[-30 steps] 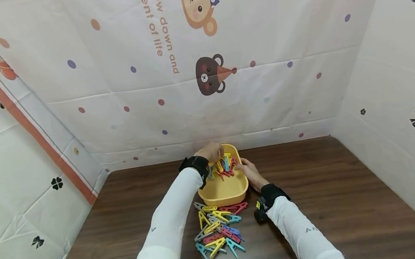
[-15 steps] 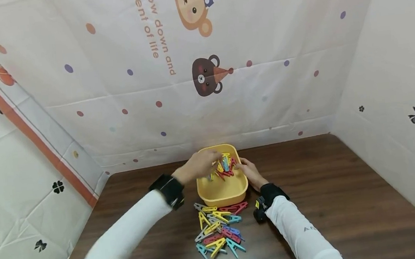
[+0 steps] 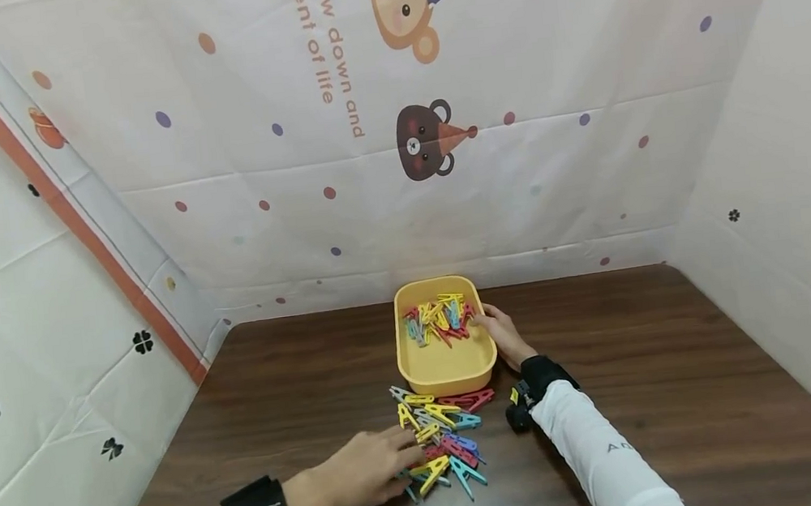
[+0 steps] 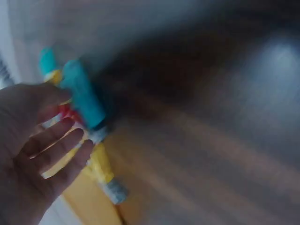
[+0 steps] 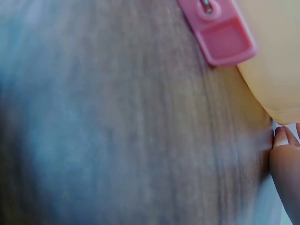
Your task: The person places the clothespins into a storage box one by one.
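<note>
A pile of plastic clothespins (image 3: 456,450) in yellow, red, blue, teal and grey lies on the wooden table. Over the pile's left side is my left hand (image 3: 368,468), its fingers spread loosely and nothing held. In the left wrist view, a teal clothespin (image 4: 83,93) shows beyond the fingers. Behind the pile stands a yellow plastic basin (image 3: 446,367), with more clothespins (image 3: 441,319) at its far end. My right hand (image 3: 505,337) holds the basin's right rim. Only part of the right hand (image 5: 286,173) shows in the right wrist view, beside the basin's wall.
The brown wooden table (image 3: 636,361) extends to both sides. A white printed cloth (image 3: 287,240) hangs behind its back edge, close to the basin. More printed cloth (image 3: 779,249) stands along the right side. A red clothespin (image 3: 469,400) lies against the basin's near end.
My left hand has come out of the basin and moved toward me and down to the pile in front. The right hand stays at the basin's rim. The head view has shifted slightly.
</note>
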Demonstrator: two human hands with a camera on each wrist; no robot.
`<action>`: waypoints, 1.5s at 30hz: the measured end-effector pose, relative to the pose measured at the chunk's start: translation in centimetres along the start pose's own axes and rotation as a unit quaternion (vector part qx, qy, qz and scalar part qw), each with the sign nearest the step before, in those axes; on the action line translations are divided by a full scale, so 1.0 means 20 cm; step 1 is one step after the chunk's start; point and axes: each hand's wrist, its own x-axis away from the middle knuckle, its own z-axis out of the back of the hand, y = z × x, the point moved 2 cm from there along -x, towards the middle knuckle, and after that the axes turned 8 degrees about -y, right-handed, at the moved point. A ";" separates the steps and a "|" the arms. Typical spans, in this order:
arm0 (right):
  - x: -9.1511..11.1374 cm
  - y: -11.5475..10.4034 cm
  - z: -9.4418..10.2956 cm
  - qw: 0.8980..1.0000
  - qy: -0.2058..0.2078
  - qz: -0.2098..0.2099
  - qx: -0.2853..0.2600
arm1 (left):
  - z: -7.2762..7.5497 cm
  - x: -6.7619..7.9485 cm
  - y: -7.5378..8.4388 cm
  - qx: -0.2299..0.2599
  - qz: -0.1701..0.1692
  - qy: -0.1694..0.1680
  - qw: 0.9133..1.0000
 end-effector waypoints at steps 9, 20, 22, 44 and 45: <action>0.00 -0.01 0.00 1.000 -0.005 0.003 -0.002 | -0.04 -0.01 0.02 0.030 0.009 -0.007 0.999; 0.00 -0.03 -0.01 1.000 -0.002 0.007 0.005 | -0.05 0.08 0.02 0.122 0.020 -0.025 0.992; 0.00 -0.04 -0.02 1.000 -0.003 0.007 0.006 | -0.06 0.09 0.03 0.112 0.012 -0.024 0.993; 0.03 0.00 -0.02 1.000 0.007 0.000 0.004 | 0.59 -0.40 -0.53 0.065 0.078 0.128 0.987; 0.03 0.01 -0.02 1.000 0.005 0.005 0.003 | 0.61 -0.45 -0.57 0.069 0.084 0.132 0.985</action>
